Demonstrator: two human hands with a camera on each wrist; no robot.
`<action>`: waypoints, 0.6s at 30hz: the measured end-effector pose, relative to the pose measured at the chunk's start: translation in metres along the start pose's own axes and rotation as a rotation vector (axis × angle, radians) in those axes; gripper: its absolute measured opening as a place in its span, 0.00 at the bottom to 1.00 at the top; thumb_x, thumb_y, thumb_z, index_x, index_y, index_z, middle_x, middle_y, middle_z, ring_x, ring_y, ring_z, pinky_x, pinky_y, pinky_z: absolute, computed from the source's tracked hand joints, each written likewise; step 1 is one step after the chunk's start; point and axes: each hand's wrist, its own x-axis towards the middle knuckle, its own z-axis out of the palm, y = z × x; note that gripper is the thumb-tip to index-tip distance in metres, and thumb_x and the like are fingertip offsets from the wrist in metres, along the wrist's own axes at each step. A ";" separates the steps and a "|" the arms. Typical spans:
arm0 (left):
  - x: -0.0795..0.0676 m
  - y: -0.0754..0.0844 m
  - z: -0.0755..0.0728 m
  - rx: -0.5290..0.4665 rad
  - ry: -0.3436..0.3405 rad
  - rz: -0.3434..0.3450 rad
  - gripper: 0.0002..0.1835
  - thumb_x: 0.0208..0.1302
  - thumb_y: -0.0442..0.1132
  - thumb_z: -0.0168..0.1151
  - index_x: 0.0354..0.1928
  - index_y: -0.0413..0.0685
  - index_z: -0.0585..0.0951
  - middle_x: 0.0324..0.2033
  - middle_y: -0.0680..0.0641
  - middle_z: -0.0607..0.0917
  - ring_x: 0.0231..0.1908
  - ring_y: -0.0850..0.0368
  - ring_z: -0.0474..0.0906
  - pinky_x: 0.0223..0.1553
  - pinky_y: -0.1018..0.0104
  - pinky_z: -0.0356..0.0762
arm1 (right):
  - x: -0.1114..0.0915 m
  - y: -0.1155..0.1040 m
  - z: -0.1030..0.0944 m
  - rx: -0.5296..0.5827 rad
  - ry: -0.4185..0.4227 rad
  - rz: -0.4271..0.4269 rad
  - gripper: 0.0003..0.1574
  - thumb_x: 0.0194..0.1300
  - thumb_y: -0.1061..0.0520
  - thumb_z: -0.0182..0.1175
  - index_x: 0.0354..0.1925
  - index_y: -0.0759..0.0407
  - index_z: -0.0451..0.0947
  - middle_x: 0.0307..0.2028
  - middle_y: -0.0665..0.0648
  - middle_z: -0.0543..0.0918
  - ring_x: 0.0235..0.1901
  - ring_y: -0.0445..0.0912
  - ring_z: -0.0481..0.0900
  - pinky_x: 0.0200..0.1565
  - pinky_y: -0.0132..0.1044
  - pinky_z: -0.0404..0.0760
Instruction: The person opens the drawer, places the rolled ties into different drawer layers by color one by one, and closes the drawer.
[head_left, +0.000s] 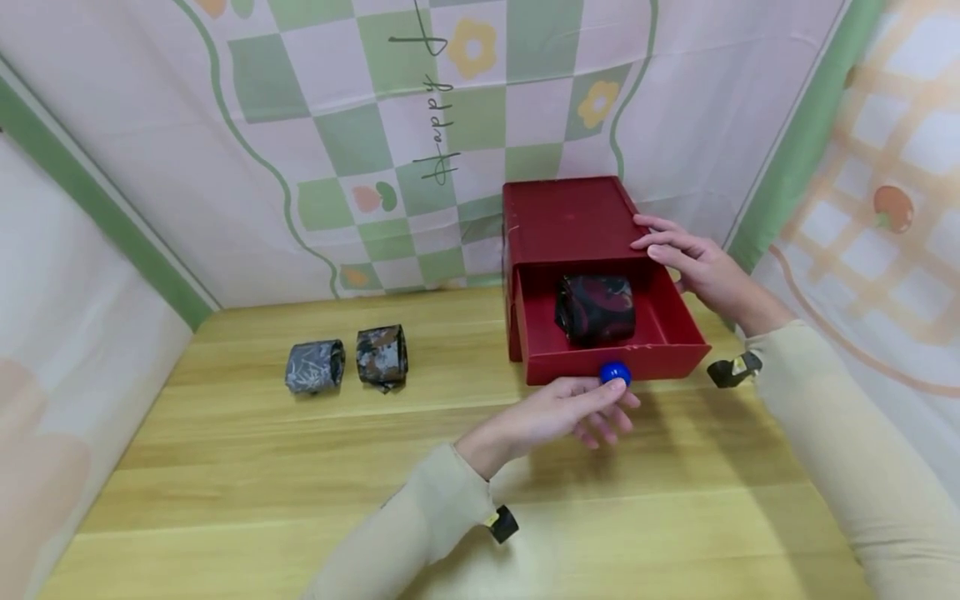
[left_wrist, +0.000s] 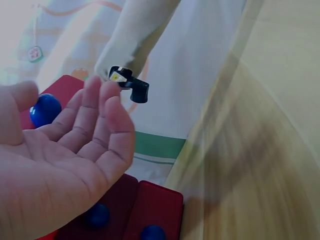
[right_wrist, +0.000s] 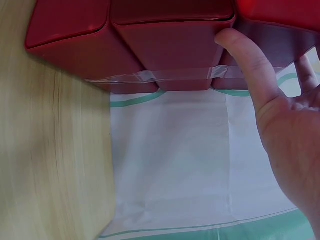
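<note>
A red drawer box stands against the back wall, its top drawer pulled out. Inside the drawer lies a dark patterned rolled bundle. My left hand is at the drawer's blue knob, pinching it between thumb and index finger while the other fingers stay loose. In the left wrist view the knob shows beside the thumb. My right hand rests its fingers on the box's top right edge; in the right wrist view its thumb touches the red side.
A grey patterned roll and a brown-and-grey patterned roll lie on the wooden table, left of the box. Lower drawers with blue knobs show in the left wrist view. Clear tape runs across the stacked red units.
</note>
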 end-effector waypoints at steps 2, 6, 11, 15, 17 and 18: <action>0.001 -0.001 0.001 -0.016 0.010 0.007 0.26 0.81 0.57 0.43 0.57 0.47 0.82 0.46 0.40 0.87 0.40 0.53 0.86 0.43 0.62 0.83 | 0.000 0.000 0.000 -0.005 0.000 0.002 0.21 0.80 0.56 0.50 0.63 0.63 0.76 0.77 0.50 0.57 0.61 0.40 0.73 0.32 0.40 0.86; 0.002 -0.001 0.002 -0.013 0.007 -0.009 0.30 0.79 0.64 0.40 0.56 0.50 0.83 0.44 0.44 0.88 0.40 0.51 0.86 0.42 0.63 0.83 | 0.001 0.001 0.000 -0.013 0.002 0.003 0.21 0.80 0.55 0.50 0.63 0.64 0.76 0.77 0.50 0.57 0.61 0.40 0.72 0.32 0.40 0.86; 0.007 0.000 0.004 -0.028 -0.019 -0.060 0.36 0.77 0.69 0.36 0.59 0.49 0.81 0.41 0.50 0.89 0.38 0.53 0.86 0.42 0.61 0.83 | 0.000 0.001 0.000 0.008 -0.003 0.001 0.21 0.80 0.56 0.50 0.63 0.64 0.76 0.77 0.51 0.57 0.62 0.41 0.71 0.32 0.40 0.87; 0.010 0.000 0.007 -0.081 -0.004 -0.060 0.37 0.76 0.69 0.37 0.57 0.46 0.81 0.39 0.49 0.89 0.36 0.54 0.86 0.39 0.63 0.82 | -0.001 0.001 0.000 0.013 -0.005 0.003 0.20 0.80 0.56 0.50 0.63 0.64 0.76 0.77 0.51 0.57 0.62 0.40 0.71 0.32 0.40 0.87; 0.011 0.000 0.008 -0.097 0.004 -0.049 0.36 0.77 0.67 0.38 0.55 0.44 0.81 0.37 0.50 0.89 0.35 0.55 0.85 0.38 0.65 0.81 | -0.001 0.001 0.000 0.020 -0.005 0.002 0.20 0.80 0.56 0.50 0.63 0.64 0.76 0.77 0.51 0.57 0.62 0.40 0.71 0.31 0.40 0.86; 0.011 0.000 0.009 -0.105 0.007 -0.041 0.36 0.77 0.67 0.38 0.53 0.43 0.82 0.37 0.50 0.89 0.34 0.56 0.85 0.37 0.66 0.81 | -0.001 0.001 0.000 0.023 -0.005 0.002 0.20 0.80 0.57 0.50 0.63 0.64 0.76 0.77 0.51 0.57 0.62 0.40 0.71 0.31 0.40 0.86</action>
